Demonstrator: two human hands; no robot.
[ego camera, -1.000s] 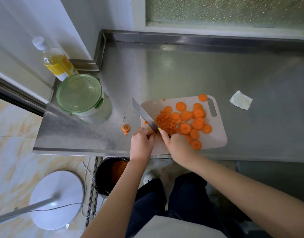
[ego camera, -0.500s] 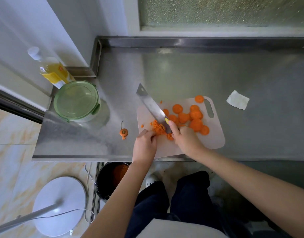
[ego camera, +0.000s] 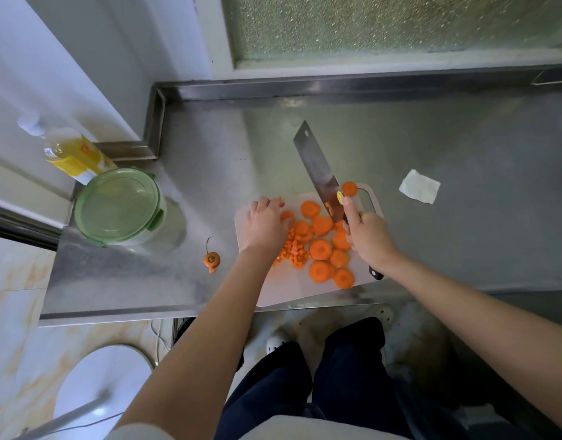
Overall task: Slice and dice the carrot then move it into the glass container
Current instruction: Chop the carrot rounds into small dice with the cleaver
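A pale cutting board [ego camera: 292, 289] lies at the counter's front edge. On it are several round carrot slices [ego camera: 321, 249] and a small heap of diced carrot [ego camera: 292, 252]. My right hand [ego camera: 367, 236] grips the handle of a cleaver [ego camera: 317, 171], forefinger along the blade, which points away over the board's far edge. My left hand [ego camera: 265, 225] rests on the board's left part with fingers curled over carrot pieces at its far left corner. The glass container [ego camera: 120, 206], closed with a green lid, stands to the left on the counter.
A carrot top [ego camera: 211, 259] with its stem lies on the steel counter [ego camera: 463, 185] between board and container. An oil bottle [ego camera: 71, 154] stands behind the container. A folded white paper [ego camera: 420, 186] lies to the right. A raised steel rim runs along the back and left.
The cleaver has swung from the left side of the board up and to the right, lifted off the diced heap. My left hand moved forward onto the board's far left corner.
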